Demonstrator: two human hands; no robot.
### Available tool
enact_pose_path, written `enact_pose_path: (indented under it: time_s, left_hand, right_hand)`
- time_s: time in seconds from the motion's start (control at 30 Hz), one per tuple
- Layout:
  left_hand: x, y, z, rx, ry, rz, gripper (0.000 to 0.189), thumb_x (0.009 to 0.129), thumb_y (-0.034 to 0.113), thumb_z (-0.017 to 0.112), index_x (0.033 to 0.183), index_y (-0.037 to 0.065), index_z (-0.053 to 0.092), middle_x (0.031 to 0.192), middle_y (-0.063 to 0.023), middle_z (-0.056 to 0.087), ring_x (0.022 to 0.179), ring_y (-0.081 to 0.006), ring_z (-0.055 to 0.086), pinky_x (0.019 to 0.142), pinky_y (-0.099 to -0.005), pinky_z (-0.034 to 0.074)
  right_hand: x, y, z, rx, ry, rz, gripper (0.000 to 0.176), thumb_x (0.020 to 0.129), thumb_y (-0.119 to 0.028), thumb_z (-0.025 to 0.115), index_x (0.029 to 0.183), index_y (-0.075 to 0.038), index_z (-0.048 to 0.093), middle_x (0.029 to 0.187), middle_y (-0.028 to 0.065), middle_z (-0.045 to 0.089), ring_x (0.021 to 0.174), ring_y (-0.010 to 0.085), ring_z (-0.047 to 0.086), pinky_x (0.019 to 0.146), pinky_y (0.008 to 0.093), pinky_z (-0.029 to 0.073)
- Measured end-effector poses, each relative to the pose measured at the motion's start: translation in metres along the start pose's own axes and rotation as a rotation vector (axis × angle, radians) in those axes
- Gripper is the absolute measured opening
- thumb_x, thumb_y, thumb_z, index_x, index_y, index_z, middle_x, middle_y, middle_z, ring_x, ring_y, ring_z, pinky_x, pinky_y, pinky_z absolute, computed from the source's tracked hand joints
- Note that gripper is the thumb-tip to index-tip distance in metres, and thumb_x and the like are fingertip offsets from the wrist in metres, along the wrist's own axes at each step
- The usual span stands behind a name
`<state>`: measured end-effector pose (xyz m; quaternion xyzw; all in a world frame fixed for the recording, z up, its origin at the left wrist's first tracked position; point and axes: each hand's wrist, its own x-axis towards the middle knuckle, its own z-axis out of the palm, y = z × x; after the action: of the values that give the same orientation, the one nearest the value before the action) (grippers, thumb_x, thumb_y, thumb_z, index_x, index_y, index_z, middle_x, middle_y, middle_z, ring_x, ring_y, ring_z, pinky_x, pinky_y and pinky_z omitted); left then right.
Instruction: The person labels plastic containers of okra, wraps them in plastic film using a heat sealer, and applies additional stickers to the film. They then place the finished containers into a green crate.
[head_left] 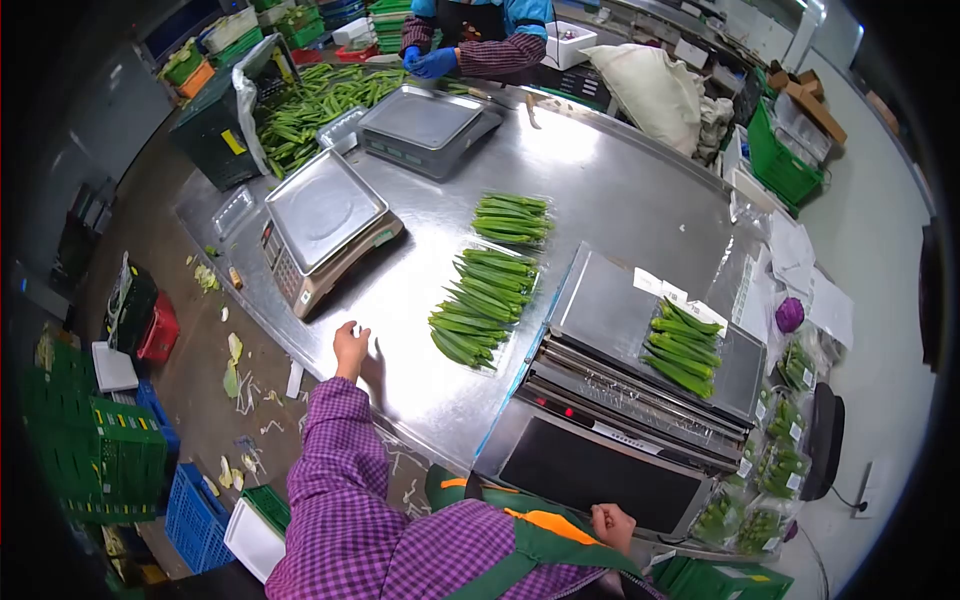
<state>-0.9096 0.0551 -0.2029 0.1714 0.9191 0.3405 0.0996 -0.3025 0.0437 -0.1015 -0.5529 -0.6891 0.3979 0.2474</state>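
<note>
My left hand [350, 349] is over the steel table [400, 405], its fingers apart and nothing held. It is nearest to a weighing scale [325, 215] and to trays of okra. One okra tray [484, 305] sits mid-table, its okra in overlapping rows, and a smaller okra pack [512, 218] lies just behind it. My right hand [612, 525] is curled closed by the front edge of the film wrapping machine [590, 470]; its palm side is hidden. On that machine's back plate lies an okra pack [684, 347] beside white labels [665, 288].
Across the table stands a co-worker with blue gloves [432, 64], near an okra heap [320, 110] and a second scale [425, 125]. Finished okra packs [782, 470] are at the right. Crates [195, 515] and vegetable scraps [235, 365] are on the floor at left.
</note>
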Motion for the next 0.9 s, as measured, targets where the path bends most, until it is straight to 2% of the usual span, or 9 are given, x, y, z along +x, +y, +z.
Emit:
enact_pose_path:
  time_s: [0.1, 0.17, 0.23, 0.27, 0.37, 0.43, 0.77, 0.83, 0.9]
  left_hand:
    - [-0.031, -0.002, -0.028, 0.186, 0.026, 0.020, 0.040, 0.071, 0.021, 0.070, 0.106, 0.003, 0.063, 0.103, -0.0181, 0.062, 0.094, -0.0322, 0.061, 0.085, -0.0365, 0.047]
    - [-0.052, -0.014, -0.034, 0.236, 0.071, 0.058, 0.036, 0.072, 0.020, 0.068, 0.104, 0.004, 0.063, 0.106, -0.0149, 0.061, 0.099, -0.0304, 0.057, 0.091, -0.0422, 0.042]
    - [-0.081, -0.006, -0.045, 0.460, 0.177, 0.179, 0.033, 0.073, 0.018, 0.067, 0.103, 0.006, 0.063, 0.112, -0.0115, 0.058, 0.109, -0.0271, 0.051, 0.098, -0.0503, 0.032]
    - [-0.087, -0.011, -0.044, 0.445, 0.121, 0.123, 0.031, 0.074, 0.017, 0.066, 0.103, 0.006, 0.063, 0.119, -0.0096, 0.054, 0.121, -0.0274, 0.040, 0.100, -0.0556, 0.025]
    - [-0.103, -0.022, -0.033, 0.389, 0.163, 0.231, 0.031, 0.074, 0.017, 0.066, 0.102, 0.005, 0.062, 0.119, -0.0108, 0.054, 0.124, -0.0313, 0.036, 0.100, -0.0540, 0.026]
    - [-0.108, -0.017, -0.029, 0.348, 0.172, 0.210, 0.031, 0.075, 0.018, 0.065, 0.102, 0.004, 0.062, 0.120, -0.0111, 0.054, 0.127, -0.0333, 0.032, 0.100, -0.0526, 0.026]
    - [-0.107, -0.017, -0.023, 0.355, 0.269, 0.196, 0.027, 0.076, 0.020, 0.063, 0.098, 0.005, 0.064, 0.116, -0.0091, 0.057, 0.125, -0.0330, 0.035, 0.096, -0.0492, 0.032]
    - [-0.108, -0.017, -0.023, 0.358, 0.281, 0.205, 0.026, 0.076, 0.020, 0.064, 0.098, 0.006, 0.064, 0.116, -0.0091, 0.057, 0.124, -0.0330, 0.036, 0.095, -0.0494, 0.032]
    - [-0.108, -0.016, -0.023, 0.360, 0.273, 0.193, 0.026, 0.076, 0.020, 0.064, 0.097, 0.005, 0.064, 0.115, -0.0093, 0.057, 0.124, -0.0330, 0.036, 0.096, -0.0492, 0.032]
  right_hand:
    - [-0.002, 0.000, 0.002, -0.012, 0.053, -0.076, 0.009, 0.082, -0.005, 0.064, 0.076, 0.002, 0.063, 0.054, 0.0015, 0.058, 0.049, 0.0014, 0.051, 0.045, 0.0178, 0.041]
    - [-0.002, 0.002, -0.001, -0.012, 0.045, -0.089, 0.008, 0.081, -0.004, 0.064, 0.076, 0.001, 0.063, 0.053, 0.0017, 0.056, 0.046, 0.0016, 0.047, 0.043, 0.0185, 0.039]
    - [0.002, -0.009, -0.008, -0.140, 0.095, -0.223, 0.006, 0.077, -0.003, 0.066, 0.073, -0.002, 0.062, 0.056, 0.0066, 0.054, 0.041, 0.0102, 0.047, 0.041, 0.0255, 0.039]
    - [0.005, -0.011, -0.009, -0.141, 0.092, -0.228, 0.006, 0.077, -0.003, 0.066, 0.073, -0.002, 0.062, 0.056, 0.0066, 0.054, 0.041, 0.0102, 0.047, 0.041, 0.0255, 0.039]
    - [0.014, -0.013, -0.007, -0.114, 0.165, -0.132, 0.005, 0.076, -0.002, 0.065, 0.072, -0.002, 0.062, 0.056, 0.0070, 0.052, 0.040, 0.0128, 0.046, 0.040, 0.0269, 0.037]
    - [0.020, -0.009, -0.004, -0.123, 0.181, -0.232, 0.005, 0.075, -0.001, 0.065, 0.071, -0.002, 0.062, 0.055, 0.0070, 0.051, 0.040, 0.0139, 0.046, 0.040, 0.0271, 0.036]
    - [0.030, -0.008, -0.008, -0.156, 0.126, -0.326, 0.005, 0.073, 0.000, 0.065, 0.071, -0.003, 0.061, 0.055, 0.0062, 0.050, 0.040, 0.0157, 0.046, 0.040, 0.0274, 0.035]
    - [0.032, -0.009, -0.008, -0.146, 0.135, -0.374, 0.007, 0.076, 0.001, 0.063, 0.071, -0.001, 0.060, 0.055, 0.0053, 0.048, 0.039, 0.0097, 0.040, 0.038, 0.0245, 0.030]
    - [0.033, -0.009, -0.007, -0.133, 0.133, -0.361, 0.007, 0.076, 0.001, 0.063, 0.071, -0.001, 0.060, 0.055, 0.0053, 0.048, 0.039, 0.0098, 0.040, 0.038, 0.0246, 0.030]
